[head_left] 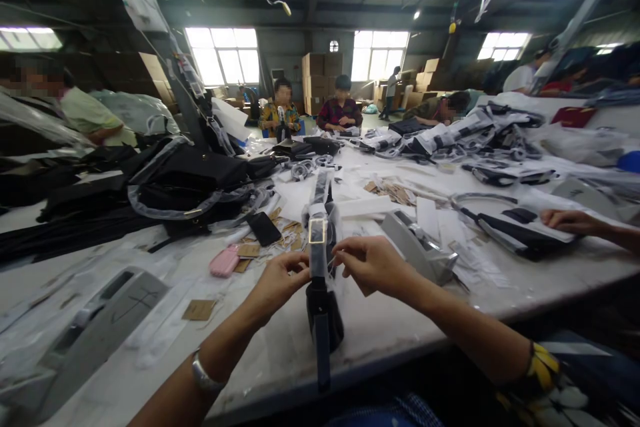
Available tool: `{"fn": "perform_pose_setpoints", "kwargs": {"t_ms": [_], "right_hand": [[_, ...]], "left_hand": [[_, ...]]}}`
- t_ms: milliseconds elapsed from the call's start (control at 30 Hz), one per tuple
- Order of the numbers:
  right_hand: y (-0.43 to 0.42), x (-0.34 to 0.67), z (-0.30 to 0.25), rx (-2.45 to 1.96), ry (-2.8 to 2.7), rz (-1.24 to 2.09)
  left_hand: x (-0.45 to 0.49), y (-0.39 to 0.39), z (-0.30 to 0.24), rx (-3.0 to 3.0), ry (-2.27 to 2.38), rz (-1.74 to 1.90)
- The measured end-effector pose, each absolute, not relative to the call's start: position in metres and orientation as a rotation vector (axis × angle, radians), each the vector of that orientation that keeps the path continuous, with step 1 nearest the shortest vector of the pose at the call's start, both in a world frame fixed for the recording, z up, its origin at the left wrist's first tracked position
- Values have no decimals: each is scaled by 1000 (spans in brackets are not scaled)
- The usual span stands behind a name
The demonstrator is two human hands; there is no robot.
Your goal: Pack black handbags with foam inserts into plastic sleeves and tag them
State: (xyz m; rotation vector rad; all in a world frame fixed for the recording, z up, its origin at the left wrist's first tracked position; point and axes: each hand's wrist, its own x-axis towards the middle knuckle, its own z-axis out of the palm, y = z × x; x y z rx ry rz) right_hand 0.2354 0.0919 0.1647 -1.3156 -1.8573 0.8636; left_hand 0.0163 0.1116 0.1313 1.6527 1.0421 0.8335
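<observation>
A black handbag (325,323) stands edge-on at the table's front, its dark strap end hanging over the near side. Clear plastic film covers the upright strap (318,263), which carries a gold-rimmed buckle (317,231). My left hand (284,281) is closed at the strap's left edge, thumb and fingers pinching it just below the buckle. On the other side, my right hand (375,265) has its thumb and forefinger pinched together close to the plastic. Whatever lies between those fingertips is too small to make out.
Grey tape dispensers (95,327) stand at left and right. A phone (264,229), a pink case (225,260) and cardboard tags (199,309) lie left. Black bags (195,173) are piled behind. A co-worker's hand (573,221) touches another bag (520,230) at right.
</observation>
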Motion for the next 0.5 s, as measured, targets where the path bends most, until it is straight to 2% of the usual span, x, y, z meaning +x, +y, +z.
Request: {"fn": "perform_pose_setpoints", "kwargs": {"t_ms": [200,400,500], "right_hand": [[96,224,165,-1273,-1954,734],[91,237,163,-1139,-2000,899],[82,249,158,-1141,-2033,912]], "left_hand": [[27,115,131,1658,1035,888],[8,106,130,1565,998,880],[-7,92,127,1314,930,896]]}}
